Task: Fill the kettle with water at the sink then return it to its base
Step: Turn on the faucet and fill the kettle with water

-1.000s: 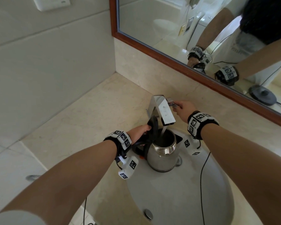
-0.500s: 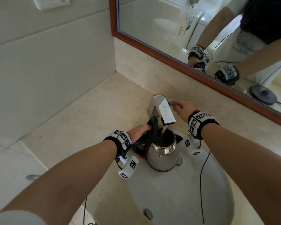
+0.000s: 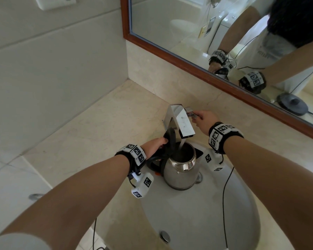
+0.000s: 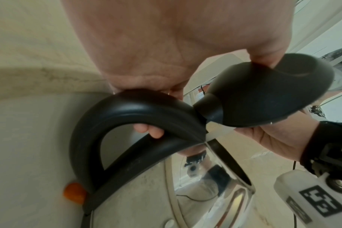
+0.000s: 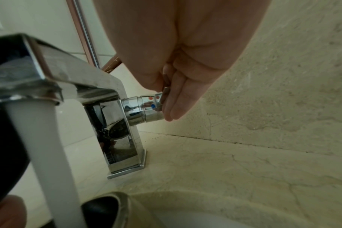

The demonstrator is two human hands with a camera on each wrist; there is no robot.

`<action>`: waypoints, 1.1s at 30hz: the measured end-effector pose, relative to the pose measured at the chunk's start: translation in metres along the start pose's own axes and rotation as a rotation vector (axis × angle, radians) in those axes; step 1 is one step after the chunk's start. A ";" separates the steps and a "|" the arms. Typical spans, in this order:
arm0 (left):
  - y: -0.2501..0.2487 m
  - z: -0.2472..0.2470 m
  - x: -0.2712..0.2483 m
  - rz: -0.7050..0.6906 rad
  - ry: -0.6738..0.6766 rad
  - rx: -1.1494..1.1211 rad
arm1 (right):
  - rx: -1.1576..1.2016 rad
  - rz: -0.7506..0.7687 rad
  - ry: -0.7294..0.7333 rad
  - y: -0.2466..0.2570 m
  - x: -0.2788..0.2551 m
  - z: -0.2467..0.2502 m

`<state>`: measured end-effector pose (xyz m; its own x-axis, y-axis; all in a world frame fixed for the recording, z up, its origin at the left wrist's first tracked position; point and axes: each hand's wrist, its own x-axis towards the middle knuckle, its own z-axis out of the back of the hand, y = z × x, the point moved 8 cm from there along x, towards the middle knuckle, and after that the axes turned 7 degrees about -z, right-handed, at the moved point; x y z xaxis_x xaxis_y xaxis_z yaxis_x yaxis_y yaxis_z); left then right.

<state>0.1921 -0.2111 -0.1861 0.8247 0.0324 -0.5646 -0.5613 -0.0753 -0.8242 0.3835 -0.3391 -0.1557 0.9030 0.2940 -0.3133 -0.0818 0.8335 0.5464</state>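
Left hand (image 3: 154, 147) curling round the black handle (image 4: 115, 123) of the steel kettle (image 3: 180, 170), kettle sitting in the sink (image 3: 197, 222) with lid (image 4: 267, 92) tipped open, water (image 5: 45, 154) streaming in from the tap (image 3: 181, 121), water level hidden, right hand (image 3: 205, 120) pinching the tap lever (image 5: 146, 108), fingertips partly hidden.

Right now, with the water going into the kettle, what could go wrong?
The kettle might overflow: water is pouring in, and the level inside is hard to see.

The left hand holds the handle alone, with its thumb propping the lid open. A fuller kettle gets heavier and could tip or slip into the sink.

The right hand is on the tap knob, whose red dots suggest a hot side; a wrong turn might bring hot water.
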 end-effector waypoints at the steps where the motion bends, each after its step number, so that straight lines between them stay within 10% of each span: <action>1: 0.000 0.000 0.000 -0.002 0.001 0.003 | -0.001 0.000 0.001 0.000 0.000 0.000; 33: -0.004 -0.001 -0.002 -0.008 -0.004 0.028 | -0.020 0.006 -0.005 -0.004 0.004 -0.001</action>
<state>0.1921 -0.2118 -0.1818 0.8291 0.0373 -0.5579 -0.5562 -0.0471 -0.8297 0.3872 -0.3403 -0.1600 0.9044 0.2970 -0.3063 -0.0957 0.8408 0.5328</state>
